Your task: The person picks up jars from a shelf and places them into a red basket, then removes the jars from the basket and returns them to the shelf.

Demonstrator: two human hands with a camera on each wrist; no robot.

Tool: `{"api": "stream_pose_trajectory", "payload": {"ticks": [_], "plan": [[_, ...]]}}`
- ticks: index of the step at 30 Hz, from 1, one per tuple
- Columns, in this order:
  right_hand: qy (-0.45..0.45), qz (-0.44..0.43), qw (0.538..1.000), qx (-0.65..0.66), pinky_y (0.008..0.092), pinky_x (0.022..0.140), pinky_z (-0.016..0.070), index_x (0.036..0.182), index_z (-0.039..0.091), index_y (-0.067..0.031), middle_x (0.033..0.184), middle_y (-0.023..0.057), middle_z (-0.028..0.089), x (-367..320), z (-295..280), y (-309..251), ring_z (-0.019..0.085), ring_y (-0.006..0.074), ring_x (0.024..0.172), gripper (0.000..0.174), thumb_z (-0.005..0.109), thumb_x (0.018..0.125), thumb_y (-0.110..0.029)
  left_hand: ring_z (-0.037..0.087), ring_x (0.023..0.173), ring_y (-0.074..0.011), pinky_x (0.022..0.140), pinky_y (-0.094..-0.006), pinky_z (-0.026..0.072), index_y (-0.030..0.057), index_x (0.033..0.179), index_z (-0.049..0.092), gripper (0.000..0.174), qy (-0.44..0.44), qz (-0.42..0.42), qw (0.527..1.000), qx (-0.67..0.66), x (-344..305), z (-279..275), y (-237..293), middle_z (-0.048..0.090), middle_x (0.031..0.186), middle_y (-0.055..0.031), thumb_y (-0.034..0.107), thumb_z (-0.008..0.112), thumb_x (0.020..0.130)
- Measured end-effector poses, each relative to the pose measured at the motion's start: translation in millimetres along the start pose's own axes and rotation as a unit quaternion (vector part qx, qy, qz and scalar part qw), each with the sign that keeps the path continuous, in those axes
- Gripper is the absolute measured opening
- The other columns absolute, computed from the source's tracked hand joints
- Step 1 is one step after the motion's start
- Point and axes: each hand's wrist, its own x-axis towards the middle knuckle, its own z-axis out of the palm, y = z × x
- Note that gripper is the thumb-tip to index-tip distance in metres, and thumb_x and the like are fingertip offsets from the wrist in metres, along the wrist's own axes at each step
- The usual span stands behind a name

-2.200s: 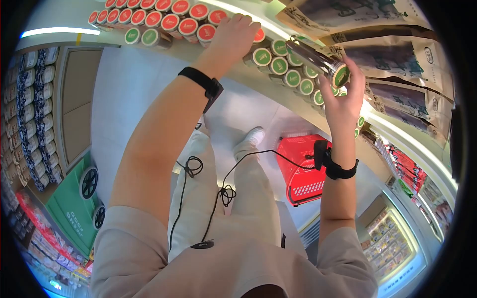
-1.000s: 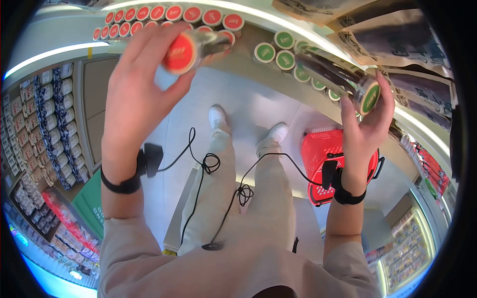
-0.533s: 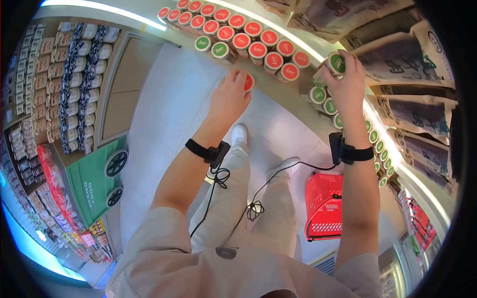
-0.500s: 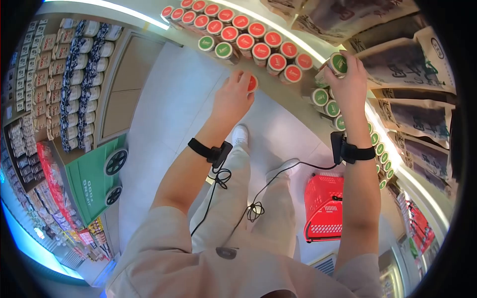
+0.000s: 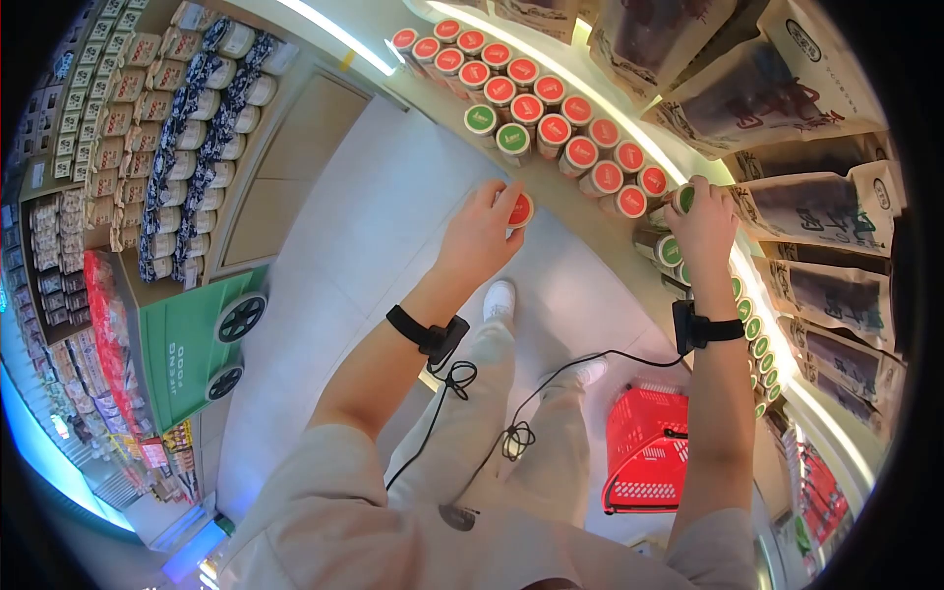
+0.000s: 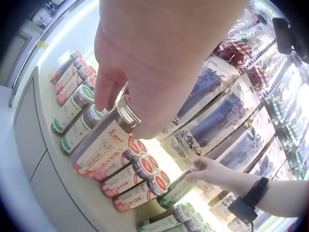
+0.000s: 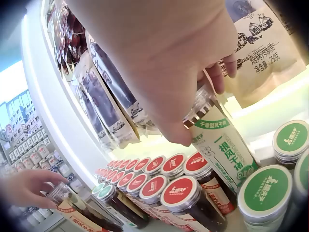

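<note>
My left hand (image 5: 480,234) grips a clear jar with a red lid (image 5: 520,209) near its top, in front of the display shelf. In the left wrist view, the jar's printed label (image 6: 107,145) faces the camera and the jar is tilted. My right hand (image 5: 704,228) holds a green-lidded jar (image 5: 684,200) among the jars at the shelf's back. Its green-and-white label (image 7: 219,140) shows in the right wrist view, where fingers and thumb close round its neck. Rows of red-lidded jars (image 5: 554,129) stand between the hands, and more green-lidded jars (image 5: 752,327) line the shelf to the right.
Two green-lidded jars (image 5: 512,138) stand at the front of the red rows. Paper bags (image 5: 831,211) hang behind the shelf (image 5: 580,197). A red shopping basket (image 5: 644,447) is on the floor below. A green wheeled cart (image 5: 187,344) stands at left; cables hang from both wrists.
My left hand has taken a red-lidded jar from the rows, swung it left, then brought it back before the shelf. My right hand has lowered the green-lidded jar among the others. The view has turned.
</note>
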Motion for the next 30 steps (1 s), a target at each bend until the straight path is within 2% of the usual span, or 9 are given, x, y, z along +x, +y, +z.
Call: {"api": "stream_pose_trajectory", "payload": {"ticks": [3, 6, 10, 17, 21, 23, 26, 27, 30], "plan": [[-0.048, 0.031, 0.998, -0.012, 0.0459, 0.088, 0.0463, 0.119, 0.058, -0.0116, 0.111, 0.0081, 0.063, -9, 11, 3, 0.057, 0.0288, 0.108, 0.053, 0.079, 0.074, -0.028, 0.060, 0.105, -0.0332, 0.085, -0.0407, 0.0540, 0.0075, 0.128, 0.054, 0.055, -0.019, -0.012, 0.999, -0.025, -9, 16, -3, 0.054, 0.122, -0.0132, 0.012, 0.073, 0.077], [-0.074, -0.019, 0.996, -0.048, 0.0454, 0.089, 0.0460, 0.111, 0.058, -0.0105, 0.111, 0.0057, 0.064, -9, 31, 7, 0.056, 0.0277, 0.111, 0.044, 0.079, 0.075, -0.026, 0.060, 0.106, -0.0334, 0.085, -0.0410, 0.0538, 0.0073, 0.128, 0.054, 0.055, -0.039, -0.007, 0.999, -0.023, -7, 35, -3, 0.054, 0.122, -0.0135, 0.012, 0.073, 0.077], [-0.129, -0.031, 0.988, -0.074, 0.0449, 0.091, 0.0460, 0.111, 0.059, -0.0113, 0.112, 0.0054, 0.062, -6, 43, 9, 0.055, 0.0265, 0.111, 0.042, 0.078, 0.077, -0.025, 0.059, 0.107, -0.0340, 0.086, -0.0418, 0.0535, 0.0066, 0.128, 0.053, 0.055, -0.018, -0.004, 1.000, -0.023, 4, 52, -1, 0.055, 0.122, -0.0142, 0.013, 0.073, 0.077], [-0.124, -0.038, 0.988, -0.082, 0.0455, 0.091, 0.0457, 0.114, 0.059, -0.0124, 0.114, 0.0059, 0.059, -4, 50, 6, 0.055, 0.0263, 0.113, 0.042, 0.077, 0.078, -0.025, 0.060, 0.105, -0.0347, 0.084, -0.0418, 0.0535, 0.0063, 0.129, 0.051, 0.055, -0.016, -0.009, 1.000, -0.021, 33, 69, 11, 0.054, 0.119, -0.0140, 0.015, 0.073, 0.079], [-0.102, -0.015, 0.992, -0.069, 0.0460, 0.093, 0.0449, 0.123, 0.058, -0.0134, 0.120, 0.0071, 0.058, -5, 47, 7, 0.054, 0.0267, 0.116, 0.048, 0.074, 0.080, -0.030, 0.061, 0.103, -0.0363, 0.082, -0.0436, 0.0536, 0.0052, 0.131, 0.048, 0.059, -0.027, -0.008, 1.000, 0.002, 52, 87, 10, 0.053, 0.118, -0.0153, 0.016, 0.073, 0.080], [-0.106, -0.002, 0.992, -0.067, 0.0462, 0.094, 0.0445, 0.126, 0.057, -0.0136, 0.123, 0.0076, 0.057, -10, 46, 7, 0.053, 0.0270, 0.117, 0.051, 0.073, 0.081, -0.032, 0.061, 0.102, -0.0380, 0.082, -0.0447, 0.0534, 0.0035, 0.132, 0.046, 0.060, -0.042, -0.036, 0.998, -0.002, 56, 97, 6, 0.053, 0.118, -0.0168, 0.017, 0.073, 0.080], [-0.023, -0.004, 0.999, -0.029, 0.0467, 0.096, 0.0432, 0.130, 0.056, -0.0136, 0.131, 0.0082, 0.056, -17, 36, 11, 0.053, 0.0281, 0.119, 0.054, 0.072, 0.082, -0.034, 0.061, 0.102, -0.0386, 0.082, -0.0457, 0.0533, 0.0036, 0.133, 0.046, 0.061, -0.028, -0.023, 0.999, -0.010, 64, 104, 1, 0.054, 0.118, -0.0169, 0.021, 0.073, 0.082], [-0.026, -0.002, 0.999, -0.029, 0.0467, 0.096, 0.0432, 0.130, 0.056, -0.0136, 0.131, 0.0082, 0.056, -21, 34, 13, 0.053, 0.0281, 0.119, 0.054, 0.072, 0.082, -0.034, 0.061, 0.102, -0.0386, 0.082, -0.0457, 0.0533, 0.0036, 0.133, 0.046, 0.061, -0.032, -0.023, 0.999, -0.010, 63, 102, 1, 0.054, 0.118, -0.0169, 0.021, 0.073, 0.082], [0.037, -0.009, 0.999, 0.014, 0.0453, 0.096, 0.0435, 0.128, 0.058, -0.0139, 0.127, 0.0082, 0.058, -34, 26, 20, 0.054, 0.0287, 0.118, 0.052, 0.073, 0.082, -0.033, 0.061, 0.102, -0.0383, 0.082, -0.0452, 0.0532, 0.0033, 0.131, 0.048, 0.061, -0.064, -0.029, 0.998, 0.003, 63, 78, -1, 0.055, 0.116, -0.0173, 0.028, 0.074, 0.083]]}}
